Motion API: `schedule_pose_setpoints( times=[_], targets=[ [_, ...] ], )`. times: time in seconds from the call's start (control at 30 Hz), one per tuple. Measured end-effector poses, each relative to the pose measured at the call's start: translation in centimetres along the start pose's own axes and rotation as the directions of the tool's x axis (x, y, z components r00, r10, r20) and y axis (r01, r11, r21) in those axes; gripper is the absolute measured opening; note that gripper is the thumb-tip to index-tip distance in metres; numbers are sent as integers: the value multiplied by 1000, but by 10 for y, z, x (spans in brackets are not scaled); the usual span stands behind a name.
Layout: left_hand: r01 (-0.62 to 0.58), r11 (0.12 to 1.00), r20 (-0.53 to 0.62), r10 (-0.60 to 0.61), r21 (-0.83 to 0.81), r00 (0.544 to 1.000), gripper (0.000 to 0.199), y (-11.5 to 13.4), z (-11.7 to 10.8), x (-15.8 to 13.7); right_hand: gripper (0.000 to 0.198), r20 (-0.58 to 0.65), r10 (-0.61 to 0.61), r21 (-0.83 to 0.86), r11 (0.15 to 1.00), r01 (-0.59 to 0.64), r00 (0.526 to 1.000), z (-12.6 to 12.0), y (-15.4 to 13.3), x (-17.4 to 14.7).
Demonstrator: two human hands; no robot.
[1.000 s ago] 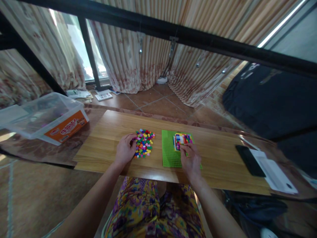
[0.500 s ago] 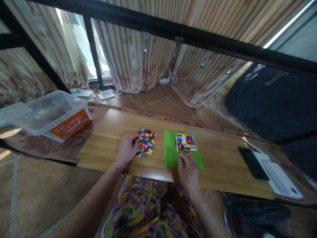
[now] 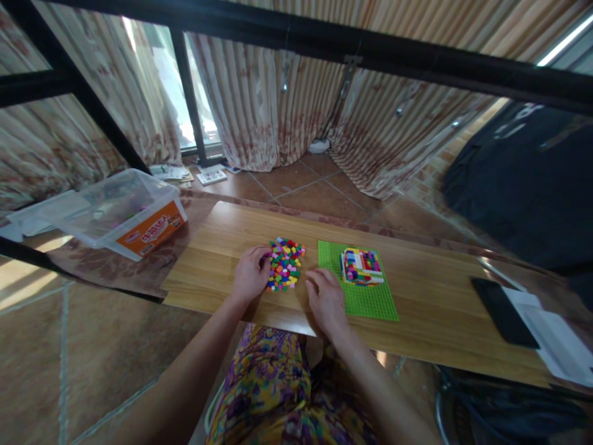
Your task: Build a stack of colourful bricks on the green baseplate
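A heap of small multicoloured building bricks (image 3: 284, 264) lies on the wooden table. My left hand (image 3: 251, 273) is at the heap's left edge, thumb and fingers bent together. What its fingertips hold, if anything, is too small to make out. Between the heap and the green baseplate (image 3: 370, 303) hovers my right hand (image 3: 327, 300), palm down, with fingers loosely bent and a gap between thumb and forefinger. No brick shows in it. On the baseplate stands a low block-shaped build (image 3: 361, 267) of colourful bricks, white and red among them.
A clear plastic bin (image 3: 125, 210) with an orange label stands left of the table (image 3: 204, 272). At the table's right end lie a black phone-like slab (image 3: 504, 312) and a white tray (image 3: 551, 334). A dark metal bar (image 3: 296, 37) crosses above.
My right hand has moved left, away from the baseplate's front edge towards the brick heap, and its fingers have parted. My left hand stays at the heap. The view has shifted slightly.
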State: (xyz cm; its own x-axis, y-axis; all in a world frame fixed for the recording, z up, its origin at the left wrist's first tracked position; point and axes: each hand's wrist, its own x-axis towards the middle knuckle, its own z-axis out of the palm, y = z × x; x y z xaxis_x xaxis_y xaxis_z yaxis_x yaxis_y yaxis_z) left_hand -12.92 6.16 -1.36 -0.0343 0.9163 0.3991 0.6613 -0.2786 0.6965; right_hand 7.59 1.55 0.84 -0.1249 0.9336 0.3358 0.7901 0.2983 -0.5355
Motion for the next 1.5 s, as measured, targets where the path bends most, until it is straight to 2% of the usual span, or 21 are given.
schedule_pose_setpoints(
  times=[0.13, 0.23, 0.6, 0.9, 1.5],
  targets=[
    [-10, 1000, -1, 10, -2, 1000, 19, 2, -1, 1, 24, 115, -38, -53, 998, 44, 993, 7, -4, 15],
    [-8, 1000, -4, 8, 0, 1000, 19, 2, -1, 1, 22, 154, -50, -88, 994, 64, 987, 10, -5, 21],
    [-5, 1000, 0, 5, 5, 1000, 18, 2, 0, 1, 12, 74, -19, 24, 1000, 17, 997, 1, 2, 8],
    [19, 1000, 4, -19, 17, 1000, 19, 3, -2, 1, 12, 80, 25, 5, 1000, -25, 996, -2, 4, -4],
    [-4, 1000, 8, 4, 23, 1000, 20, 3, -3, 1, 16, 84, 10, 6, 1000, -11, 996, -1, 2, -3]
  ],
)
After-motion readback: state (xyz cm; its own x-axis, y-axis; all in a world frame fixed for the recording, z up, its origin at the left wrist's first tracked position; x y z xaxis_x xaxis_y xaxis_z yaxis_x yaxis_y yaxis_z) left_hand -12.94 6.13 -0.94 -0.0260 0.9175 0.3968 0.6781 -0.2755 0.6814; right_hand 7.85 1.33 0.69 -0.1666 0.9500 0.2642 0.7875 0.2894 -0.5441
